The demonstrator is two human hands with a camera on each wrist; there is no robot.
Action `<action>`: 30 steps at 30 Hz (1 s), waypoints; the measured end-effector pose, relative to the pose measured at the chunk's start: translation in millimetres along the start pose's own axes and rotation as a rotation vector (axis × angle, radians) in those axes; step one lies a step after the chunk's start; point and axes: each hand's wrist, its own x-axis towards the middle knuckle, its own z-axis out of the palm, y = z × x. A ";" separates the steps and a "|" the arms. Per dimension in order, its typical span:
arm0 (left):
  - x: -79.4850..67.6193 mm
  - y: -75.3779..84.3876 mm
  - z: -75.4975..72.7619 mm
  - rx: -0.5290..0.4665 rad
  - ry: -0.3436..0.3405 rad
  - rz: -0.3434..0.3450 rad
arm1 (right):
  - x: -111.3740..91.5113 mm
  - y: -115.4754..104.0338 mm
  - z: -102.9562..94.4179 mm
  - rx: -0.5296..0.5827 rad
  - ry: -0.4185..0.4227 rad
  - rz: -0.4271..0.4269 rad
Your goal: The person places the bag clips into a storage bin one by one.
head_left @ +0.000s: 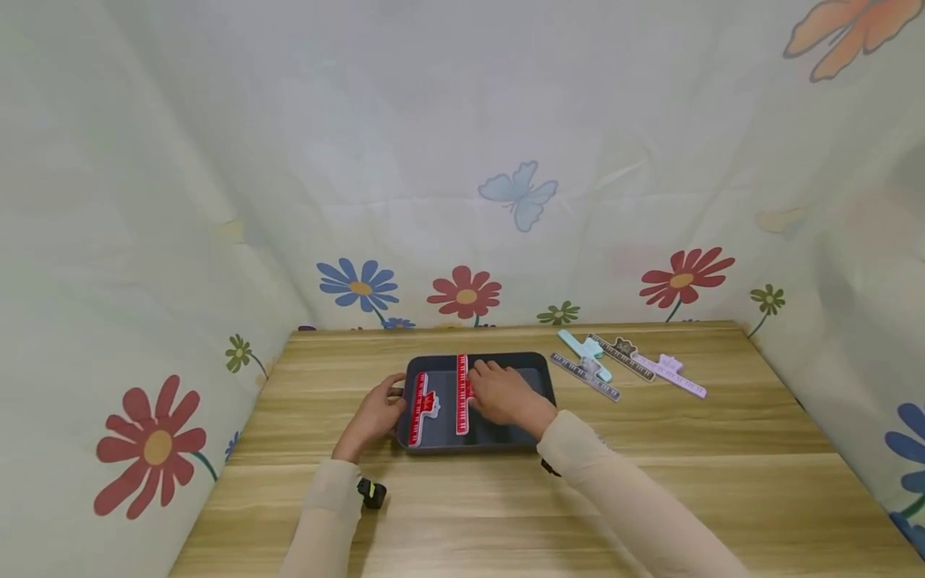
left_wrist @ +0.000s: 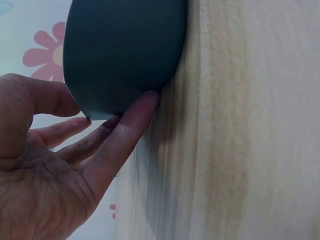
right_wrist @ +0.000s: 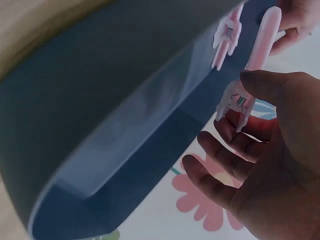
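Observation:
A dark grey rectangular tray [head_left: 443, 401] sits on the wooden table. My left hand [head_left: 376, 413] holds its left end, with the thumb at the rim and fingers against the outer wall [left_wrist: 125, 55] in the left wrist view. Over the tray's middle, my right hand [head_left: 506, 395] pinches a red ruler-like clip [head_left: 462, 405] with piano-key markings. Thumb and fingers grip its spring part in the right wrist view, where the clip [right_wrist: 262, 40] looks pink and translucent. Another red clip [head_left: 417, 413] lies inside the tray near the left wall.
Right of the tray, several similar clips lie partly overlapping: a light blue one [head_left: 574, 343], a grey one [head_left: 607, 388], a black one [head_left: 643, 370] and a lilac one [head_left: 690, 386]. A white curtain [head_left: 433, 217] with printed flowers borders the table [head_left: 491, 514] at the back and sides.

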 end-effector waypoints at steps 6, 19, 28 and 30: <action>-0.4 -0.3 0.3 0.028 0.007 0.004 | 12.7 -11.8 9.0 -0.020 -0.034 -0.001; 0.5 2.9 0.1 0.010 0.007 -0.006 | 30.8 -26.1 17.1 0.007 -0.122 0.034; -0.6 3.5 -0.5 0.012 -0.002 -0.010 | 35.4 -32.0 22.7 0.016 -0.151 0.037; -0.6 3.4 -0.7 0.010 -0.003 -0.010 | 36.6 -33.7 23.2 0.019 -0.154 0.040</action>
